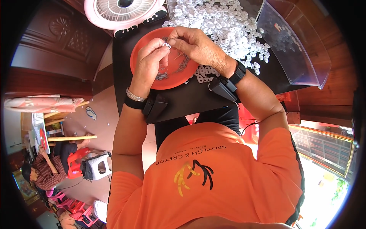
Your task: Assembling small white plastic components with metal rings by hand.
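Over a round orange tray (pixel 138 63), my left hand (pixel 148 61) pinches a small white plastic piece (pixel 166 45) between thumb and fingers. Close beside it, my right hand (pixel 194 45) has its thumb and fingertips pressed together near the piece. Whatever may be between the right fingertips is too small to make out. Small grey metal pins, like nails or screws (pixel 162 76), lie in the tray under both hands. A large heap of white oval pieces with holes (pixel 228 32) spreads over the black table (pixel 183 103) beyond and right of my right hand.
A pink fan (pixel 124 13) stands behind the tray at the far left. On the right, a clear plastic bin (pixel 293 49) lies tipped with several white pieces inside. More white pieces (pixel 206 72) sit below my right wrist. Another person (pixel 45 171) sits off to the left near stools.
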Demonstrator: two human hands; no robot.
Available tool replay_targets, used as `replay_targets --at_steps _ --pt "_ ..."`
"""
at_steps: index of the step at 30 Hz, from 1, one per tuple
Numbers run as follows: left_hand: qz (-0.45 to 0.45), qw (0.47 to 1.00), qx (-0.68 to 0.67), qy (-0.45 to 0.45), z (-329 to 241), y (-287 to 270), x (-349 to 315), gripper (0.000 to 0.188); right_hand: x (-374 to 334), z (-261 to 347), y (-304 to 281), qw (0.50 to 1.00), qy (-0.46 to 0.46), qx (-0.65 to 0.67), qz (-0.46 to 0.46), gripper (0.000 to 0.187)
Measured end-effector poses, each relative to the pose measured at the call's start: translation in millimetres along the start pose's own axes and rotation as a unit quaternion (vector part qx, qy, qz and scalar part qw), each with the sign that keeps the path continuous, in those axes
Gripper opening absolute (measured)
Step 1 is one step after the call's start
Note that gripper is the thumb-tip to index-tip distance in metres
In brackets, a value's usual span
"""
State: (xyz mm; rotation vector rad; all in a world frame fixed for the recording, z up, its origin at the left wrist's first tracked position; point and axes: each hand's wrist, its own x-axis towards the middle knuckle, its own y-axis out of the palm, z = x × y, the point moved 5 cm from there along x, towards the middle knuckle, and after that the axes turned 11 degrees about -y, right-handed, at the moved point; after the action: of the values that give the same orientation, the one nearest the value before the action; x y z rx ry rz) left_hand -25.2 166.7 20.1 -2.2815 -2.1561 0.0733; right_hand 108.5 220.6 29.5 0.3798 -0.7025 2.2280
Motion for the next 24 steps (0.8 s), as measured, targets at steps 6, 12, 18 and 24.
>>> replay_targets --at_steps 6,12,18,24 --pt "-0.015 1.0 -0.011 -0.01 2.2 -2.0 -0.2 0.016 -1.7 -4.0 -0.7 0.996 0.042 0.078 -0.021 0.018" --pt "-0.005 1.0 -0.004 -0.004 0.9 0.0 -0.4 0.016 -0.4 -3.9 1.3 0.999 0.01 0.039 -0.003 0.018" --pt "-0.01 1.0 -0.009 -0.011 3.8 -1.3 0.0 0.016 -0.8 0.3 1.1 0.999 0.017 0.045 -0.008 0.018" --pt "-0.008 1.0 -0.005 -0.011 4.4 0.0 0.7 0.017 -0.9 -3.8 0.9 0.999 0.007 0.034 -0.01 0.018"
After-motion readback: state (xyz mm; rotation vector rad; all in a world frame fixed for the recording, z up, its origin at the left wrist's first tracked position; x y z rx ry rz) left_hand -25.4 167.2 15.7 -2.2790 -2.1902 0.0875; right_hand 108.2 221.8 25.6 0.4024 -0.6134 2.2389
